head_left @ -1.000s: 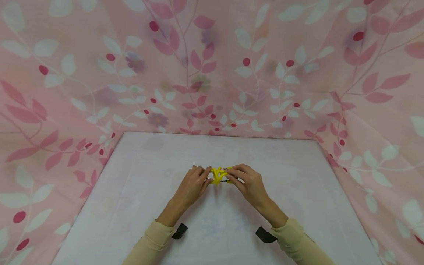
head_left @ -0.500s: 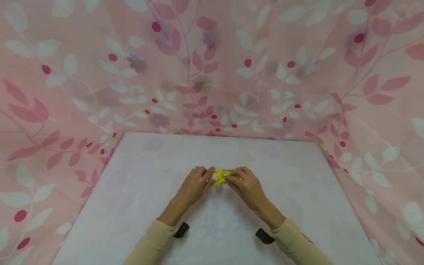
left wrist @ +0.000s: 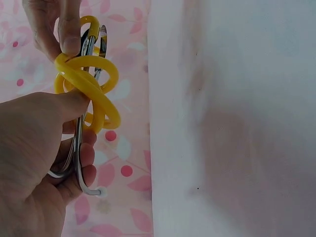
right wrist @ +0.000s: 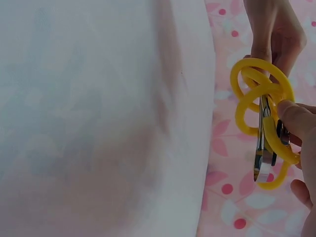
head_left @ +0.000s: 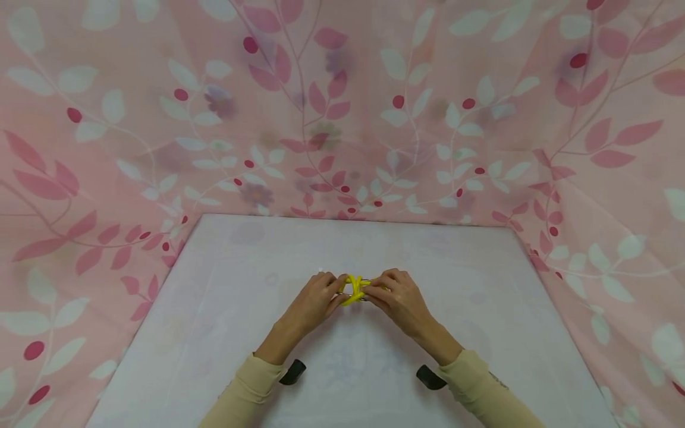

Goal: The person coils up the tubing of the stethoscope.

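Observation:
Yellow tubing (head_left: 357,289) is looped and crossed around thin metal rods, held in the air above the table. My left hand (head_left: 318,297) grips the rods from the left. In the left wrist view, its thumb presses against the yellow loops and its fingers curl round the metal rods (left wrist: 77,143); one rod ends in a bend with a white tip (left wrist: 101,192). From the right, my right hand (head_left: 397,297) pinches the tubing. The right wrist view shows a shiny flat metal end (right wrist: 260,160) and a small black part near that thumb. The right fingertips partly hide what they hold.
A white-covered table (head_left: 267,244) lies below both hands. Pink leaf-patterned cloth (head_left: 374,119) stands round its back and sides. A dark device (head_left: 293,372) sits at the left wrist, and another dark device (head_left: 430,377) at the right.
The crossed yellow tubing has shifted from a V shape to a tighter X around the rods. My right hand has come slightly closer to the left, its fingertips now over the tubing.

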A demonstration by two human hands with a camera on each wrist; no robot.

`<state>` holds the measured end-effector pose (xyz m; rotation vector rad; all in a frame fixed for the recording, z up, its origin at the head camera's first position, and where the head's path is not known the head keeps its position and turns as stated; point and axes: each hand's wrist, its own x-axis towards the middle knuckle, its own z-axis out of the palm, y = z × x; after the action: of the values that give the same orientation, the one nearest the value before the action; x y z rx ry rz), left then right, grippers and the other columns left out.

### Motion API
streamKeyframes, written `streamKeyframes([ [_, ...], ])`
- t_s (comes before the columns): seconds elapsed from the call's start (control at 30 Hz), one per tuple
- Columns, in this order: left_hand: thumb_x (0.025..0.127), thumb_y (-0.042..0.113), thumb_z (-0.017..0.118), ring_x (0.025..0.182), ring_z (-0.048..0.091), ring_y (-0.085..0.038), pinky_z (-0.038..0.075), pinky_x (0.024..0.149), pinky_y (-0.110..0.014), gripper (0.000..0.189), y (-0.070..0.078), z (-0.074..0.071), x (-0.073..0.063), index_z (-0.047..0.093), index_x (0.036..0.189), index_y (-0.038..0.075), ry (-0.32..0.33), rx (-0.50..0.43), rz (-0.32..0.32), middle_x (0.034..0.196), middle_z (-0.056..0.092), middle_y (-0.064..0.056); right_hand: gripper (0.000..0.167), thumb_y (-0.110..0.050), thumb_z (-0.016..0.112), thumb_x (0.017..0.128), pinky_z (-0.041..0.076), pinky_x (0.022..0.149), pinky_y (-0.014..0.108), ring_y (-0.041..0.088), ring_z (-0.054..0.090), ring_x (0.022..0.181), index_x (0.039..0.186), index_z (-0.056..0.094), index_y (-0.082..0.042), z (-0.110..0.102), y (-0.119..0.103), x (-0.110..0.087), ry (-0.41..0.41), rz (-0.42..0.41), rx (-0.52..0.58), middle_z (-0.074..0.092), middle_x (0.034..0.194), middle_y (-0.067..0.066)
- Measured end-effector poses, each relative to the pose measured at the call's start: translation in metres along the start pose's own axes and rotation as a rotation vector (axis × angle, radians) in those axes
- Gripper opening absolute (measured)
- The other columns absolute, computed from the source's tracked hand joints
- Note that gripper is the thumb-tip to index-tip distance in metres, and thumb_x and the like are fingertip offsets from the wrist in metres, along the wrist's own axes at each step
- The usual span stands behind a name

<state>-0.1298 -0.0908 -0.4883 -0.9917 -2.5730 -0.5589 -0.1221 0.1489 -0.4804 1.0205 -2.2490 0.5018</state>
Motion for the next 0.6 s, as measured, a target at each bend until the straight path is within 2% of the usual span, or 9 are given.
streamKeyframes([
  [0.17, 0.088, 0.031, 0.073, 0.078, 0.053, -0.011, 0.052, 0.084, -0.031, 0.046, -0.001, 0.000, 0.000, 0.065, 0.126, 0.007, 0.002, -0.014, -0.004, 0.090, 0.062, -0.001, 0.027, -0.026, 0.084, 0.073, 0.048, 0.075, 0.035, 0.021, 0.059, 0.090, 0.099, 0.078, -0.019, -0.003, 0.002, 0.001, -0.029, -0.024, -0.050, 0.072, 0.095, -0.001],
  [0.33, 0.087, 0.031, 0.074, 0.081, 0.053, -0.011, 0.049, 0.075, -0.025, 0.047, -0.003, 0.001, -0.001, 0.065, 0.127, 0.008, -0.001, -0.045, -0.004, 0.092, 0.062, 0.000, 0.027, -0.024, 0.086, 0.072, 0.049, 0.076, 0.035, 0.021, 0.058, 0.091, 0.097, 0.078, -0.018, -0.006, 0.003, 0.002, -0.045, -0.031, -0.050, 0.069, 0.095, 0.001],
  [0.6, 0.087, 0.033, 0.073, 0.080, 0.052, -0.011, 0.048, 0.072, -0.023, 0.048, -0.002, 0.001, 0.001, 0.065, 0.127, 0.008, -0.003, -0.046, -0.019, 0.091, 0.062, 0.000, 0.024, -0.022, 0.086, 0.073, 0.057, 0.086, 0.034, 0.025, 0.061, 0.106, 0.094, 0.077, -0.014, -0.012, 0.007, 0.005, -0.118, -0.014, -0.053, 0.066, 0.110, 0.007],
])
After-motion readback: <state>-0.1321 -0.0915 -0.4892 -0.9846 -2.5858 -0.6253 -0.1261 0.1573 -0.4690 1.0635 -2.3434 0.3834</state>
